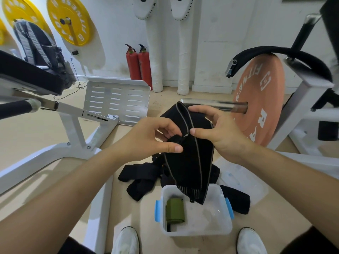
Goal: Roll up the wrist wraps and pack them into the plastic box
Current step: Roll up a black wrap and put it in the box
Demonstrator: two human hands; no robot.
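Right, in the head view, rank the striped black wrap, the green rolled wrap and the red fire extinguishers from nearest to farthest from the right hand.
1. Striped black wrap: pinched by the right hand.
2. Green rolled wrap: below, inside the box.
3. Red fire extinguishers: against the far wall.

"FITNESS" on yellow plate point(58, 14) and orange plate point(261, 99)

Observed: wrist wrap point(189, 162) black, thin tan stripes running lengthwise, denser striping at its lower end. The plastic box point(227, 229) is translucent white with blue latches point(157, 210); the rolled wrap point(175, 209) inside is olive green. On beige floor point(36, 136), loose wraps point(139, 178): plain black. Nearby weight plate point(260, 107) salmon, white lettering; fire extinguishers point(139, 65) red.
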